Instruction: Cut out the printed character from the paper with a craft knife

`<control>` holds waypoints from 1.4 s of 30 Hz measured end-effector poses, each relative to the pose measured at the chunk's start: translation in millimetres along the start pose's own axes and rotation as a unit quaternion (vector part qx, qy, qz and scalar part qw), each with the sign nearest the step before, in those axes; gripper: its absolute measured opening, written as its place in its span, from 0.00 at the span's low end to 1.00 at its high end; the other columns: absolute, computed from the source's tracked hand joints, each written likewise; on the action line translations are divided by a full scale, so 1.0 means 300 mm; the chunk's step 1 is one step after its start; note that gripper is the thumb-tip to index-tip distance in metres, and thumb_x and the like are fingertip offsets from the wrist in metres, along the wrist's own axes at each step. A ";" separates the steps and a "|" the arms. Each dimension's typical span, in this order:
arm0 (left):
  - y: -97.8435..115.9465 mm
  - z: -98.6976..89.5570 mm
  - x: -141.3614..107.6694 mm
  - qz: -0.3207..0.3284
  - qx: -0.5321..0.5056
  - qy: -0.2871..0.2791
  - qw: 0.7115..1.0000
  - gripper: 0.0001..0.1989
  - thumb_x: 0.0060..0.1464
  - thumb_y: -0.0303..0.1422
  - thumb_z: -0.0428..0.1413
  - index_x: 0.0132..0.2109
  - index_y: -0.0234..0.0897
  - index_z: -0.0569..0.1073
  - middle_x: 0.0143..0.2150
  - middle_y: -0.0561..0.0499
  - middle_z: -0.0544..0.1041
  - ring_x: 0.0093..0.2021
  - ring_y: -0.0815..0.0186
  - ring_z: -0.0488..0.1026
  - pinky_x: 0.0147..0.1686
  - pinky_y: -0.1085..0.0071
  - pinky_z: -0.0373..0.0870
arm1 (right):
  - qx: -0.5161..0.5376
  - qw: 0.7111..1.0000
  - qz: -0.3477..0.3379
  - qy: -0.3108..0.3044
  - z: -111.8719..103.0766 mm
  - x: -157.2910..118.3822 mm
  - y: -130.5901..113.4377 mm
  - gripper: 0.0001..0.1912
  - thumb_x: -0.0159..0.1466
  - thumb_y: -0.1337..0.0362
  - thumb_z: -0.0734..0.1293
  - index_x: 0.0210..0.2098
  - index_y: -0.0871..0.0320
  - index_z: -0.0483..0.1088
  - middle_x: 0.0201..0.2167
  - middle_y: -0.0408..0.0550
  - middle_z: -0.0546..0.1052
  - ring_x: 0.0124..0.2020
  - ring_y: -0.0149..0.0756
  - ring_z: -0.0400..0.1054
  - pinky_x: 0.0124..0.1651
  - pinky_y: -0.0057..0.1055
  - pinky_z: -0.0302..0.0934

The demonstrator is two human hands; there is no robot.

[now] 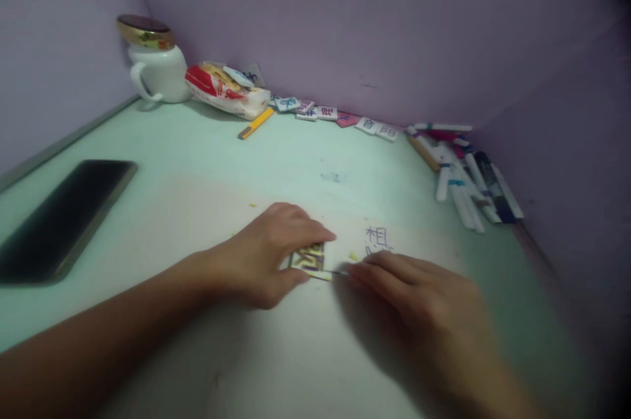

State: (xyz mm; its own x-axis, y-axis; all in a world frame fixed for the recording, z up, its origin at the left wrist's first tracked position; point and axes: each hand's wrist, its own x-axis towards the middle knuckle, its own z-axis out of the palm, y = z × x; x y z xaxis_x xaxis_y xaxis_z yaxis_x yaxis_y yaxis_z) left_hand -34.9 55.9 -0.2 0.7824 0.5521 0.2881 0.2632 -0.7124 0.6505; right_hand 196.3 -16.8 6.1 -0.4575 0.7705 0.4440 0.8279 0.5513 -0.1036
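My left hand [276, 251] grips a small square card [309, 257] by its opposite edges, thumb on the near side and forefinger on the far side. The card bears a dark character with yellow. My right hand [414, 294] is closed in a pinch on a thin, dark blade [338, 272], whose tip meets the card's near right corner. The rest of the blade is hidden under my fingers. A thin yellow-edged strip [320, 277] lies along the card's near edge. Just beyond my right fingers, a purple character [377, 236] is drawn on the pale surface.
A dark phone [69, 218] lies left. Along the back wall are a white mug [165, 73] topped by a gold-rimmed round object [145, 32], a red-and-white packet [221, 91], a yellow cutter-like stick [256, 123] and several character cards [327, 112]. Marker pens [463, 182] are heaped right.
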 end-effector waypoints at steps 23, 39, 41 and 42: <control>0.001 -0.005 0.002 -0.009 0.003 -0.015 1.000 0.21 0.52 0.27 0.55 0.55 0.37 0.68 0.50 0.48 0.76 0.50 0.57 0.68 0.56 0.55 0.58 | 0.130 0.978 0.046 -0.157 -0.031 0.038 0.030 0.11 0.67 0.65 0.61 0.33 0.54 0.75 0.24 0.40 0.75 0.23 0.30 0.68 0.25 0.28 0.53; 0.000 0.018 -0.012 -0.033 0.136 0.031 0.990 0.27 0.52 0.40 0.61 0.57 0.35 0.68 0.60 0.36 0.69 0.57 0.47 0.67 0.54 0.50 0.61 | 0.169 0.977 0.124 -0.027 0.017 -0.024 0.041 0.08 0.66 0.65 0.64 0.37 0.57 0.76 0.27 0.44 0.77 0.24 0.31 0.70 0.25 0.27 0.59; 0.008 0.015 -0.015 -0.037 0.146 0.007 0.989 0.30 0.53 0.43 0.61 0.59 0.35 0.66 0.62 0.35 0.66 0.60 0.46 0.66 0.55 0.49 0.61 | 0.160 0.974 0.158 0.008 0.022 -0.034 0.038 0.07 0.66 0.65 0.64 0.37 0.57 0.75 0.28 0.44 0.78 0.25 0.31 0.71 0.26 0.27 0.61; 0.012 0.012 -0.017 -0.034 0.144 -0.007 0.989 0.30 0.53 0.42 0.60 0.60 0.35 0.64 0.63 0.36 0.66 0.60 0.46 0.65 0.56 0.49 0.61 | 0.151 0.973 0.175 0.022 0.024 -0.037 0.036 0.08 0.66 0.65 0.64 0.37 0.57 0.75 0.29 0.45 0.78 0.26 0.32 0.71 0.27 0.27 0.62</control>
State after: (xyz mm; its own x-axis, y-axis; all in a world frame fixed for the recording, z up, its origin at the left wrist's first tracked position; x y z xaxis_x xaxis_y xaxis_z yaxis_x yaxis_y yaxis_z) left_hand -35.9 49.0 -1.7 0.7648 0.5979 0.2401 0.4633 -0.7693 0.4398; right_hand 207.9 -17.1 -6.4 -0.1443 0.9171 0.3716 0.7944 0.3313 -0.5091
